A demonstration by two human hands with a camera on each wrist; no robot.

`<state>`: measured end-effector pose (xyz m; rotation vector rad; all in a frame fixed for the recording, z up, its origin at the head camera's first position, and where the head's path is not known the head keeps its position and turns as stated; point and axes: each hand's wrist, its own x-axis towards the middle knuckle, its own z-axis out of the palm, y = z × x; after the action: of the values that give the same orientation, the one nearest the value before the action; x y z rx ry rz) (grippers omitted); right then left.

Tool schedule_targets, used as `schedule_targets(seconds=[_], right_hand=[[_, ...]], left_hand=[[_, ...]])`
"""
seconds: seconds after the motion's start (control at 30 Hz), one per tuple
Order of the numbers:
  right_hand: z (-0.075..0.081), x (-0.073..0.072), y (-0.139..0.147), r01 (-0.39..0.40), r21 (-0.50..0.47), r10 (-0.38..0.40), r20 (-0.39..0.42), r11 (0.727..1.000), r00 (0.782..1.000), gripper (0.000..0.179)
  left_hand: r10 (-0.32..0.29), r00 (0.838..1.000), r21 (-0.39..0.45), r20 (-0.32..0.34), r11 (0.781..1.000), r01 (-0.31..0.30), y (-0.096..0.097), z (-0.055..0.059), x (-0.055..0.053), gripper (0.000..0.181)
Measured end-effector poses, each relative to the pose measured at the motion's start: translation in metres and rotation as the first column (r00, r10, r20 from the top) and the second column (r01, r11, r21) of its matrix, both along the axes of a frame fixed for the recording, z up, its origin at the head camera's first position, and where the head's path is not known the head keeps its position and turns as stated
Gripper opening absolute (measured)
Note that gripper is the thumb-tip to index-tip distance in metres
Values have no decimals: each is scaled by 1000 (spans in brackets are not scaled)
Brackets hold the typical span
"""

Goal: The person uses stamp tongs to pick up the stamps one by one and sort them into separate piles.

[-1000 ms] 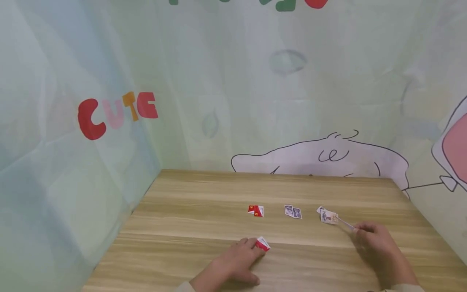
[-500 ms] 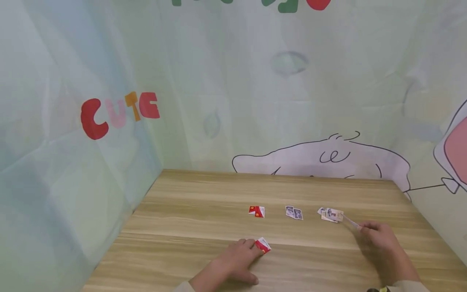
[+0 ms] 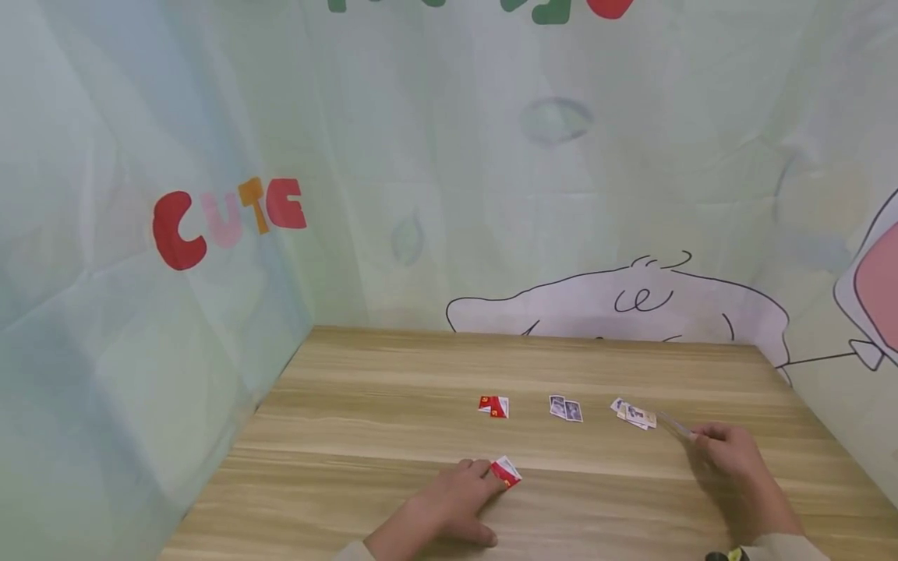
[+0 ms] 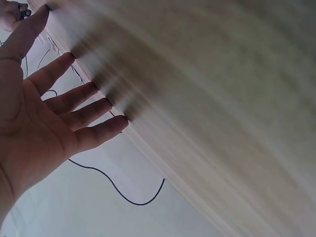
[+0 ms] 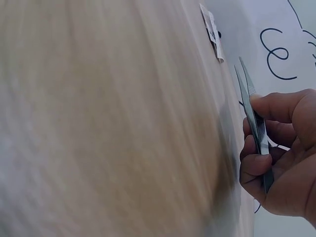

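My right hand (image 3: 726, 452) holds a pair of metal tweezers (image 5: 257, 126) between thumb and fingers. The tweezers' tips stand apart with nothing between them, just right of a small overlapping pile of beige stamp-like papers (image 3: 640, 417). In the right wrist view, that pile lies flat beyond the tips. My left hand (image 3: 456, 499) rests on the table with its fingers spread and fairly straight, fingertips down on the wood. Its index finger lies right at the edge of a red-and-white stamp-like paper (image 3: 507, 472).
Toward the back of the wooden table (image 3: 365, 421) lie a pair of overlapping red stamp-like papers (image 3: 498, 407) and a pair of grey-purple ones (image 3: 566, 408). A printed cloth backdrop (image 3: 421, 195) rises behind and at the left.
The top beige paper, earlier at the tweezers' tips, shifted slightly right and now lies on the pile, let go. The tweezers' tips moved slightly right. My left hand has stayed in place.
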<state>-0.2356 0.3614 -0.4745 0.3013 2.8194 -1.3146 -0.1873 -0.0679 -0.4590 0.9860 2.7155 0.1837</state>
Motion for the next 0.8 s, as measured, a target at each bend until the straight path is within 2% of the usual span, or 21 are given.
schedule_targets(seconds=[0.2,0.5,0.63,0.8], right_hand=[[0,1,1,-11,38,12,-21,999,1000,31],[11,16,1,-43,81,42,19,996,999,37],[14,20,-3,-82,115,87,-37,990,996,30],[17,24,-10,-94,127,105,-82,987,991,24]], left_hand=[[1,1000,1,3,1000,-1,0,1,0,61],[12,999,6,31,1000,-12,1,3,3,61],[21,999,11,40,1000,-22,1,3,3,61],[19,999,36,40,999,-20,-1,3,2,61]])
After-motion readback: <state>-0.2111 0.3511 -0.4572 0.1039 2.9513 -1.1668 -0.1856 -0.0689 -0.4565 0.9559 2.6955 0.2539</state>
